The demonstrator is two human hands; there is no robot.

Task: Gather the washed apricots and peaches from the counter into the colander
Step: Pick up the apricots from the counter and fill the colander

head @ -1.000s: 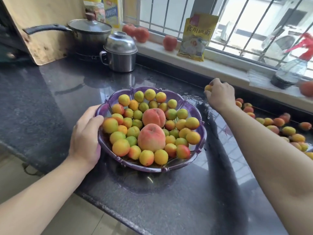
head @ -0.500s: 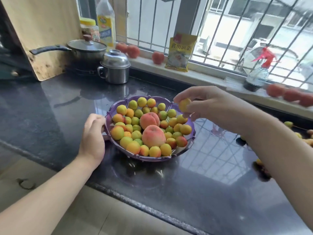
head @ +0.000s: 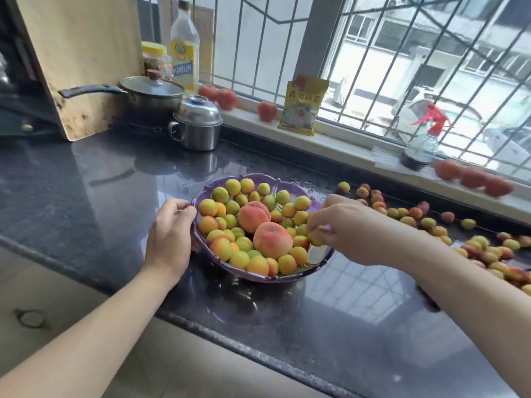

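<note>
Brimming purple colander (head: 288, 275), seemingly wet apricots (head: 408, 221).

You can read 食用碱面 on the yellow packet (head: 304, 106) on the windowsill. The oil bottle (head: 184, 44) label is too blurred, perhaps a brand logo.

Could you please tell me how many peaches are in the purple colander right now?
2. One peach sits near the middle of the purple colander; the other peach lies just in front of it, touching it. More could be hidden beneath the apricots.
</note>
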